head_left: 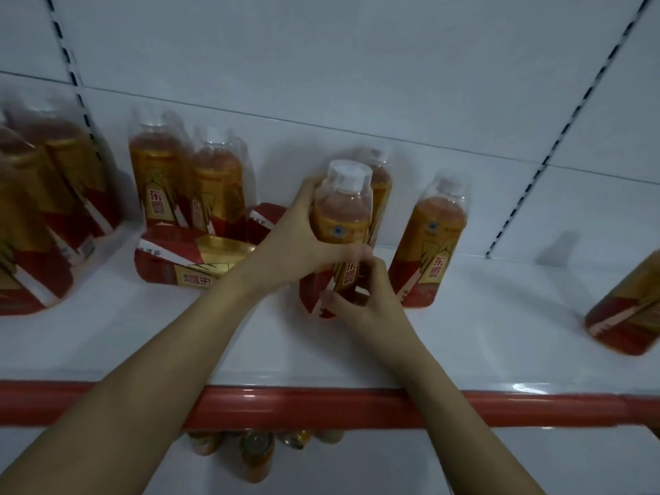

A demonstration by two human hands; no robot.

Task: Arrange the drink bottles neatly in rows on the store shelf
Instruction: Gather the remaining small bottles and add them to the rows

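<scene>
Both hands are on one bottle [343,223] standing roughly mid-shelf, its clear cap tilted slightly toward the camera. The left hand [296,241] wraps the bottle's upper body from the left, fingers curled round the far side and thumb lying across the near face of the label. The right hand [364,298] grips lower down, near the base, thumb on the near left and fingers bent round the right side. So the bottle sits between the two palms, held at shoulder and foot.

Just behind it stands a second bottle [380,187], and to the right, slightly apart, a third upright bottle [428,244]. To the left a bottle lying on its side [193,259] rests in front of two upright ones [185,180]. The shelf [464,344] is white with a red front edge [321,405]; blurred cans, probably, show below it [257,451].
</scene>
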